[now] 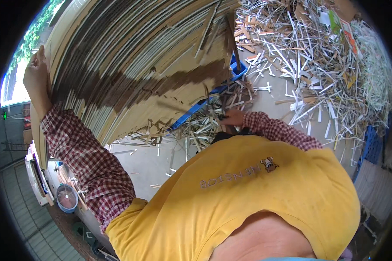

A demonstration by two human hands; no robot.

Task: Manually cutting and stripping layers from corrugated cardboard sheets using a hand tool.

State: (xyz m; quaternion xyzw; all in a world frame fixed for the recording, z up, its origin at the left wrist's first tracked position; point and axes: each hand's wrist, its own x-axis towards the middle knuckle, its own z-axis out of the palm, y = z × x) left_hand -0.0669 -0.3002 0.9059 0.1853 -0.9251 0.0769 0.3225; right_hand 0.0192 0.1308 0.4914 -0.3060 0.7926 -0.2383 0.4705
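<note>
A tall, slanting stack of cardboard sheets (130, 56) fills the upper left, its brown, white and grey edges turned toward me. At its far left side my left hand (37, 78) grips the outer edge, fingers pointing up. My right hand (234, 118) is low, by the stack's lower right corner, closed around something small and dark that I cannot make out. Cut strips of card (200, 124) lie in a tangle just left of it. A long blue bar (191, 114) runs slantwise under the stack's lower edge.
A large heap of paper and card strips (309, 65) covers the floor at the upper right. A blue container (238, 69) stands beside the stack. At the lower left is a round blue-rimmed basket (67, 198). Loose strips lie scattered on the grey floor (148, 163).
</note>
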